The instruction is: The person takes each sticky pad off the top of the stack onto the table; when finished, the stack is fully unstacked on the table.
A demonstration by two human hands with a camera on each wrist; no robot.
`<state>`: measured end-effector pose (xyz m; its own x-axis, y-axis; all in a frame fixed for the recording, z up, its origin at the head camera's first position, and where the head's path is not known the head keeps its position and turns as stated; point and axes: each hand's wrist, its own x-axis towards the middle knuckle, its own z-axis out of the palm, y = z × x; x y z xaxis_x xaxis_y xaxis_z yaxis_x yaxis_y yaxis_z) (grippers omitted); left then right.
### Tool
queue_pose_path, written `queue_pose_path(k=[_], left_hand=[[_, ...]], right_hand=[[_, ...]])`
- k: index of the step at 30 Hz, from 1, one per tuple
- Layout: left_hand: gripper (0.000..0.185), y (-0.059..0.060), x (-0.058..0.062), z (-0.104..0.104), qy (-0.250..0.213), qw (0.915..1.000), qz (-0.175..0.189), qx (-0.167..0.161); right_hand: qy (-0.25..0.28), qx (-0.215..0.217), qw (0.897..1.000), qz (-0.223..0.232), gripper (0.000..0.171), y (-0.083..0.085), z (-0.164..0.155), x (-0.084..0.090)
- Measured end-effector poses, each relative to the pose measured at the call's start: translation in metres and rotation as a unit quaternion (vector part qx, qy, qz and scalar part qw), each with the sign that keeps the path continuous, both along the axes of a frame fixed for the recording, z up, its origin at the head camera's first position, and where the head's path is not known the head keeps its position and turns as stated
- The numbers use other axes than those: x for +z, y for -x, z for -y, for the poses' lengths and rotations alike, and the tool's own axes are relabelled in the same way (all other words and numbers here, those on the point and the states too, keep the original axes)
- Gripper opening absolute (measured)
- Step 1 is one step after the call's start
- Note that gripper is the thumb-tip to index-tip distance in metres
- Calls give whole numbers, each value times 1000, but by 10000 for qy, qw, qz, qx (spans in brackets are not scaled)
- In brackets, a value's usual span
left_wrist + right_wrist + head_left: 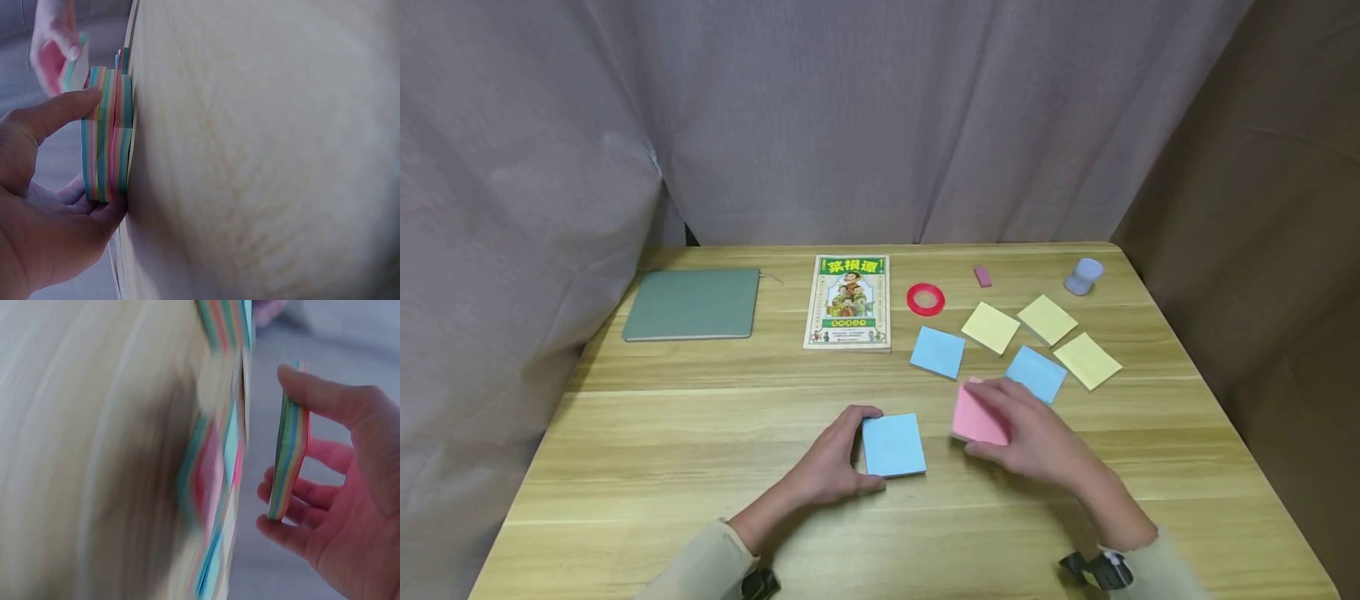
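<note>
My left hand (831, 462) grips a stack of sticky note pads on the table, a blue pad (893, 446) uppermost. From the left wrist view, the stack's striped edges (106, 156) show several pads piled up between thumb and fingers. My right hand (1037, 433) holds a pink-topped sticky note pad (979, 417) by its sides, thumb opposite the fingers. Seen from the right wrist, this striped pad (289, 462) is raised off the table, and another pink-topped pad (209, 478) lies below. A loose blue pad (1036, 372) lies just behind the right hand.
Another blue pad (937, 352) and several yellow pads (991, 327) lie beyond the right hand. Farther back are a red tape ring (912, 300), a pink eraser (982, 277), a small translucent cup (1083, 276), a book (847, 302) and a green notebook (694, 304). Curtains hang behind the table.
</note>
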<state>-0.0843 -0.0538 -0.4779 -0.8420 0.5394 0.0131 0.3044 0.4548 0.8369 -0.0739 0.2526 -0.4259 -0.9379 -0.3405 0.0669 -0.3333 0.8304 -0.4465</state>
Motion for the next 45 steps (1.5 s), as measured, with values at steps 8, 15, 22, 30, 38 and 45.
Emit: queue_pose_path(k=[8, 15, 22, 30, 38, 45], left_hand=[[85, 0, -2, 0, 70, 9999, -106, -1], [85, 0, -2, 1, 74, 9999, -45, -52], [85, 1, -3, 1, 69, 9999, -35, -68], [86, 1, -2, 0, 78, 10000, 16, -51], [86, -1, -2, -1, 120, 9998, 127, -48], [87, 0, -1, 0, 127, 9999, 22, -47]], right_hand=[[-460, -2018, 9782, 184, 90, -8, -106, -11], [-777, -2657, 9578, 774, 95, -13, -156, -27], [-781, -2611, 9585, 833, 94, -7, -165, -31], [-947, -2457, 9588, 1063, 97, -6, -164, -26], [-703, -1887, 9795, 40, 79, -5, -114, -2], [-80, -29, 9989, -465, 65, -1, -14, 3]])
